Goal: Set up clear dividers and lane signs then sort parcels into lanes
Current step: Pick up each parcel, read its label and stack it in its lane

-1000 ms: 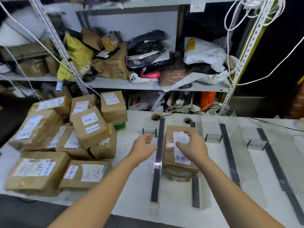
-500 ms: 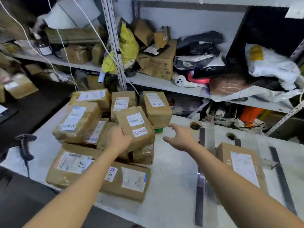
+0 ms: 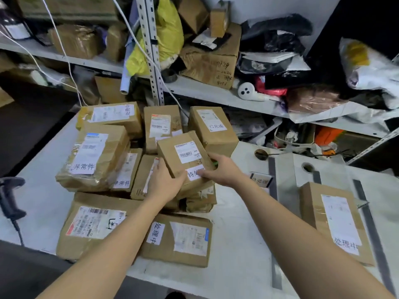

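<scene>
Where the bench (image 3: 237,244) runs out at far left, a black scanner (image 3: 9,197) lies, cable trailing off the edge. Next along is a heap of brown parcels (image 3: 92,156), labels up. Left hand (image 3: 166,182) curls round the lower left corner of the top parcel (image 3: 183,154), which sits tilted on the heap. Right hand (image 3: 222,169) grips its right side, covering part of the handwritten label. Just right stands a small lane sign (image 3: 260,180), then a clear divider (image 3: 282,173), upright on a dark strip. Beyond it a lone parcel (image 3: 332,221) lies flat in a lane.
</scene>
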`<act>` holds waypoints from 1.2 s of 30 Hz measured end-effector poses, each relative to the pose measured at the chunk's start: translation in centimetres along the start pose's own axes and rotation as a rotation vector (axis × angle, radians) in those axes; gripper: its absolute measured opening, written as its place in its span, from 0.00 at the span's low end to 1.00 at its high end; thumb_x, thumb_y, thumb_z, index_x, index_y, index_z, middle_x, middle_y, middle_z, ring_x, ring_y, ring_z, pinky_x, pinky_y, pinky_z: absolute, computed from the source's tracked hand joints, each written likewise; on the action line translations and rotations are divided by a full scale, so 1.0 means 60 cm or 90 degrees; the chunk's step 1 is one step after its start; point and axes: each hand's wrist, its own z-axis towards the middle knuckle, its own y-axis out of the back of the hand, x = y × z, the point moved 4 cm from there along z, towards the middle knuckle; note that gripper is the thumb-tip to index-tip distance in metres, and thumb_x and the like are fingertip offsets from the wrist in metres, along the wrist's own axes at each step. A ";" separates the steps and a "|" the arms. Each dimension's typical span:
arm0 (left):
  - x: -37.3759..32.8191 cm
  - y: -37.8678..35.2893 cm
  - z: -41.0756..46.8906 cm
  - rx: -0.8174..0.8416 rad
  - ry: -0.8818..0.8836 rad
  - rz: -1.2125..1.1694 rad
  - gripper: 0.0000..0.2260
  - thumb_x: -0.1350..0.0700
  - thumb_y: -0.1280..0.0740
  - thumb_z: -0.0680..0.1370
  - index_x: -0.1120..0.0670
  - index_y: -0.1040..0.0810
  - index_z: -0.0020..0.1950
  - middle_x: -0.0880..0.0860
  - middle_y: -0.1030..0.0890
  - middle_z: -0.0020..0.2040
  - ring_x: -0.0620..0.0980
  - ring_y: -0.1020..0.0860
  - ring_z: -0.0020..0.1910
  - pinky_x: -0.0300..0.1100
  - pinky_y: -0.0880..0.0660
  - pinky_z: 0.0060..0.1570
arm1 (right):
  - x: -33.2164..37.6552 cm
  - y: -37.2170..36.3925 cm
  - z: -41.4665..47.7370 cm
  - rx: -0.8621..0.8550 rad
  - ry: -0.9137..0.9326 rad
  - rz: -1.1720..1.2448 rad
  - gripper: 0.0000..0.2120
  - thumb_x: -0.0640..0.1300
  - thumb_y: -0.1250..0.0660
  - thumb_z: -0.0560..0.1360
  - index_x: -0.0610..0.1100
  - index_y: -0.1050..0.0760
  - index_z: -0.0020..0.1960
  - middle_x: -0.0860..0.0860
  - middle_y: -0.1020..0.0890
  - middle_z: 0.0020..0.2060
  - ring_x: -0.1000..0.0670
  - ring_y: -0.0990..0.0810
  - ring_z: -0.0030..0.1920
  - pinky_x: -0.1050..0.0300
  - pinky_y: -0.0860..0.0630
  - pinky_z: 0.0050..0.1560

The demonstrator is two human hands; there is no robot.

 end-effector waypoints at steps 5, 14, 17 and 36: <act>0.006 -0.003 -0.003 -0.007 -0.010 -0.054 0.35 0.37 0.31 0.68 0.45 0.33 0.72 0.48 0.25 0.65 0.52 0.24 0.63 0.58 0.22 0.59 | 0.002 -0.002 -0.008 -0.003 -0.013 0.035 0.32 0.52 0.22 0.72 0.50 0.27 0.74 0.55 0.20 0.65 0.53 0.23 0.60 0.60 0.29 0.52; -0.020 0.016 -0.024 -0.041 -0.068 -0.036 0.30 0.40 0.31 0.68 0.42 0.31 0.69 0.49 0.25 0.60 0.51 0.26 0.59 0.55 0.24 0.56 | 0.000 0.004 -0.061 -0.074 0.022 0.131 0.29 0.52 0.22 0.71 0.51 0.23 0.70 0.59 0.18 0.60 0.57 0.23 0.56 0.65 0.26 0.50; -0.042 0.016 -0.049 -0.053 -0.099 -0.041 0.27 0.38 0.33 0.66 0.40 0.29 0.64 0.48 0.24 0.58 0.50 0.25 0.56 0.54 0.23 0.55 | -0.012 0.018 -0.087 -0.084 0.038 0.150 0.24 0.53 0.24 0.71 0.53 0.20 0.67 0.59 0.16 0.58 0.56 0.20 0.57 0.62 0.22 0.51; -0.192 -0.227 -0.184 0.170 -0.219 0.060 0.22 0.46 0.27 0.75 0.42 0.28 0.67 0.38 0.22 0.56 0.39 0.23 0.54 0.34 0.29 0.45 | -0.261 0.130 -0.277 -0.154 -0.101 0.123 0.16 0.49 0.25 0.74 0.50 0.21 0.61 0.58 0.17 0.50 0.56 0.19 0.50 0.61 0.23 0.47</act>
